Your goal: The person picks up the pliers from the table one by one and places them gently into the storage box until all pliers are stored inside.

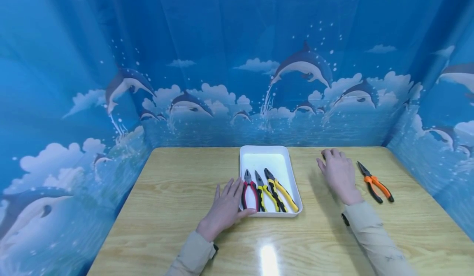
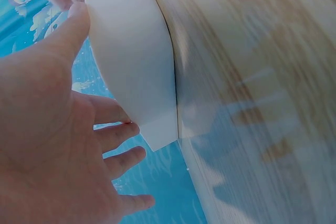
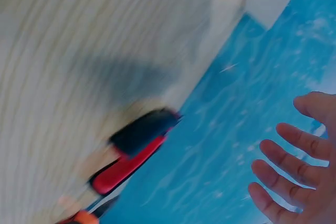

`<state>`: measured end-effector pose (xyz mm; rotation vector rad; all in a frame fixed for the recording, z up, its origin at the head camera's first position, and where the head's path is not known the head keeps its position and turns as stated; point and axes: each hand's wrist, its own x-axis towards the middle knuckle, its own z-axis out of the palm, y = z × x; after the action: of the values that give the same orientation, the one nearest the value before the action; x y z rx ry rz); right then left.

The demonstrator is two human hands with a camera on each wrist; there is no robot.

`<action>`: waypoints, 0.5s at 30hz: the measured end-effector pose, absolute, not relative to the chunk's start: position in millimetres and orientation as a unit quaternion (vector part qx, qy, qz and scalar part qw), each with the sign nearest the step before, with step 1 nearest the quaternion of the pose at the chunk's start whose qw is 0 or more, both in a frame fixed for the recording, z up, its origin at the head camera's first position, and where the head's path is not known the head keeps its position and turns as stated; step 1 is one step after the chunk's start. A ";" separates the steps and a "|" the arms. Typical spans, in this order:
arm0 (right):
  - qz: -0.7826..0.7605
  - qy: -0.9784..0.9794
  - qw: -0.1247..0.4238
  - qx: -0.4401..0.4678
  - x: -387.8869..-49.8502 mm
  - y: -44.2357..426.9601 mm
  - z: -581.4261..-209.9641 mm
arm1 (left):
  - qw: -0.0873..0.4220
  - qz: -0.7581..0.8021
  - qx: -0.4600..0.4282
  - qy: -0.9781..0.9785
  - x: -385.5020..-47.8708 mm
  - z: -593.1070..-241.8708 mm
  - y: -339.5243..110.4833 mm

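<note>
Nearest, the left wall of the white tray is touched by the left hand, its fingers straight and released. In the tray, three tools are laid side by side: red-and-black pliers, slim yellow pliers and larger yellow pliers; that share of the sorting can be judged done. Well to the right, orange pliers are seen outside it, on the desk. Farther, the right hand is held above the desk, fingers spread, nothing grasped. By the far edge, a red-handled tool is only partly shown; at least two tools seem left to be trayed.
</note>
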<state>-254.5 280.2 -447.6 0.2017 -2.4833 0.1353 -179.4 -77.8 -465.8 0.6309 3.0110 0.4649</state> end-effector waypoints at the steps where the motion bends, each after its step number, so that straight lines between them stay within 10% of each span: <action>1: 0.048 -0.947 0.310 0.069 -256.5 285.9 -449.1 | 0.015 0.150 0.204 0.967 -179.2 -465.5 -77.8; 15: 0.008 -0.994 0.112 -0.007 -268.0 331.7 -462.8 | 0.010 0.148 0.206 0.967 -178.8 -465.7 -78.1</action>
<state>-268.0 331.7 -462.8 -0.0210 -2.9163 0.0233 -178.8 -78.1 -465.7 0.6419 3.0191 0.4632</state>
